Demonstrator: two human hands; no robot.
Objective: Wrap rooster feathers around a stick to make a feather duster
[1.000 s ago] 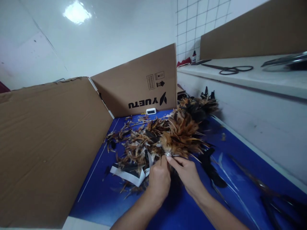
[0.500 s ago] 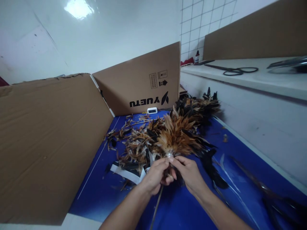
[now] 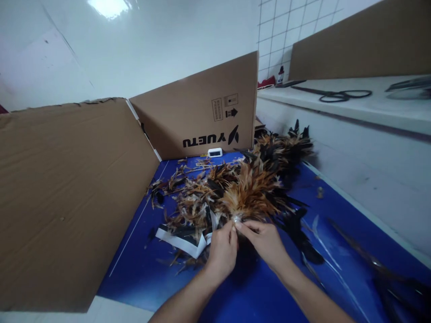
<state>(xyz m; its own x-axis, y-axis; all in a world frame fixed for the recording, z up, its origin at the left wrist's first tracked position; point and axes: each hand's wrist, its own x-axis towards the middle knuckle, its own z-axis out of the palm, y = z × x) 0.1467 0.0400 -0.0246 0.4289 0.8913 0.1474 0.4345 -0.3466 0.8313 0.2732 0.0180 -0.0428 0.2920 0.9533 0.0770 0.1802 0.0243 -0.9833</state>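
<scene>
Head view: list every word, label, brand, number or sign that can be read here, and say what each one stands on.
"YUETU", upside down, beside a black leaf-shaped logo: on the upright cardboard panel behind the feathers.
An arrow sign and two boxed labels above that word: same panel, their print too small to read.
Small white device at the panel's foot: dark display, nothing legible.
Small bottle on the far ledge: label too small to read.
No other text shows.

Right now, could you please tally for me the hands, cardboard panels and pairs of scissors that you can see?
Hands: 2, left hand and right hand, both pinching the feather bundle.
Cardboard panels: 3, left panel, printed panel, ledge panel.
Scissors: 1 pair.
Total: 6.
</scene>
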